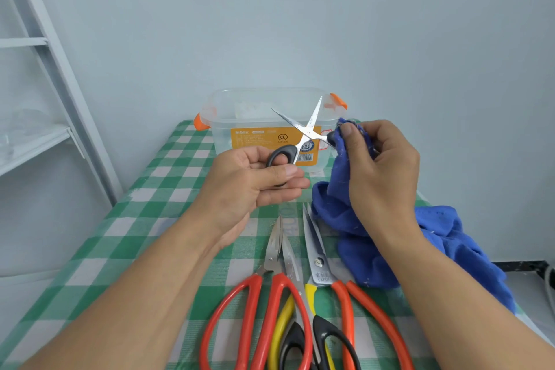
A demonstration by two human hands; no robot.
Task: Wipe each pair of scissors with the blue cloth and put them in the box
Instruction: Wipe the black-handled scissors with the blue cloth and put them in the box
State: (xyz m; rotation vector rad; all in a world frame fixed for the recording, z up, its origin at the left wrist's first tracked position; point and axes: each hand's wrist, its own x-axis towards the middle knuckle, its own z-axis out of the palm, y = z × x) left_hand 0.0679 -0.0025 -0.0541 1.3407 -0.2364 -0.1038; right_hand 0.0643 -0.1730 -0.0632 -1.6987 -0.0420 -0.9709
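My left hand (pixel 255 180) grips one black handle loop of small steel scissors (pixel 303 132), held in the air with the blades spread open in front of the box. My right hand (pixel 381 165) pinches the blue cloth (pixel 360 237) round the other black handle. The cloth hangs down onto the table. The clear plastic box (pixel 222 117) with orange clips and an orange label stands at the far end of the table. Three larger scissors lie near me: red-handled ones (pixel 261 288), yellow-and-black ones (pixel 292 279) and orange-handled ones (pixel 318 261).
The table (pixel 144 219) wears a green-and-white checked cloth and ends close on the right, under the blue cloth. A grey metal shelf frame (pixel 57 75) stands at the left. A pale wall rises behind the box.
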